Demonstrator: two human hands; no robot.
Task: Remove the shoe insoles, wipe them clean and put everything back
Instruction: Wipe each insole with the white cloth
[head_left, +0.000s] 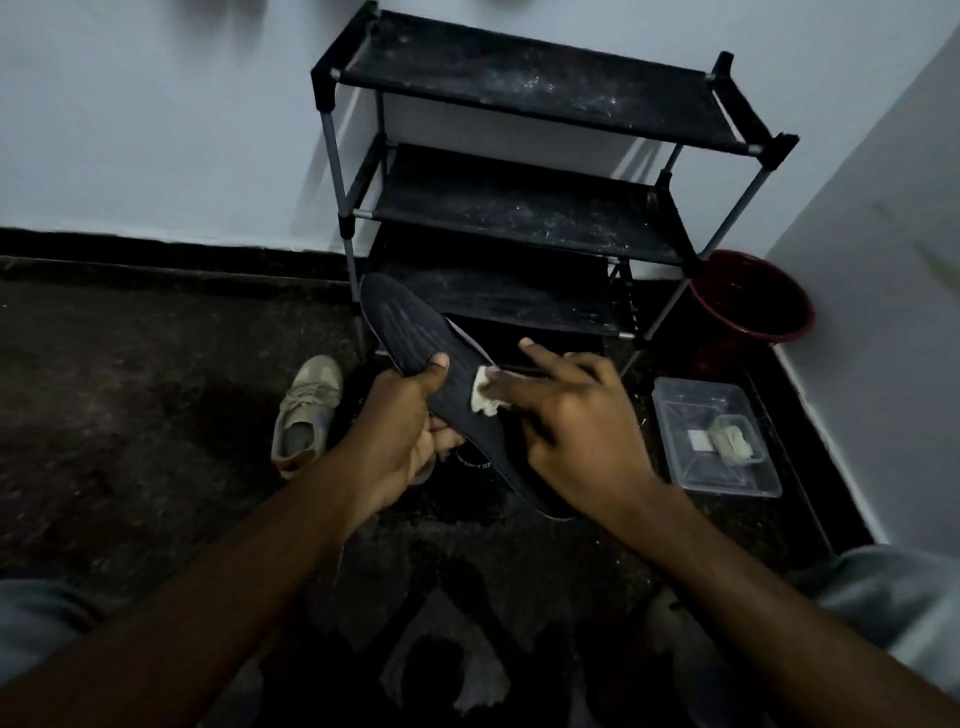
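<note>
A long dark insole (415, 338) is held up over the floor, its toe end pointing up and to the left toward the rack. My left hand (410, 415) grips its middle from below, thumb on the top face. My right hand (571, 415) presses a small white wipe (485, 396) onto the insole with straight fingers. A beige shoe (306, 415) lies on the dark floor just left of my left hand. Something dark with white lettering (475, 462) lies under the insole; I cannot tell what it is.
A dusty black three-shelf rack (519, 208) stands against the wall behind the insole. A red bucket (753, 301) sits in the corner to its right. A clear plastic tub (711, 436) with more wipes rests on the floor at the right. The room is dim.
</note>
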